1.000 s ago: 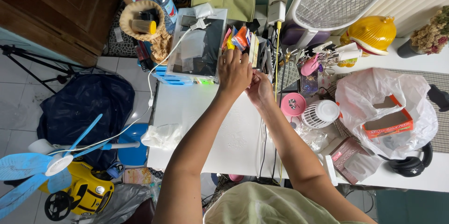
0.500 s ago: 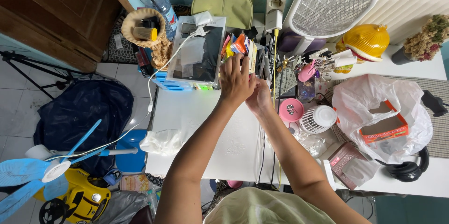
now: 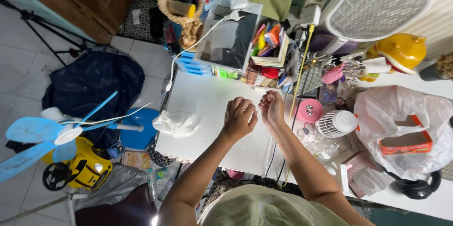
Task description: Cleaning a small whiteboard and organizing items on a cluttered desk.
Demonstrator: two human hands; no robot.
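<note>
Two hands, left hand [image 3: 239,117] and right hand [image 3: 271,108], fingers clenched (contents hidden), above white table [image 3: 207,103] near yellow cable [image 3: 299,77].

The fingers of the left hand [image 3: 239,116] and the right hand [image 3: 272,107] are curled over a bare white part of the desk [image 3: 207,103]. To the left of the fingers the desk top is open as far as a crumpled clear bag [image 3: 175,123] near the edge. Just past the fingers stands a wall of things: a tablet [image 3: 229,37] on blue trays and a box of colourful packets [image 3: 269,46]. Right of the fingers a yellow cable [image 3: 297,89] runs down, then a pink round tin [image 3: 309,110] and a small white fan [image 3: 336,123] block the way. Below the fingers, the person's own arms fill the room.
</note>
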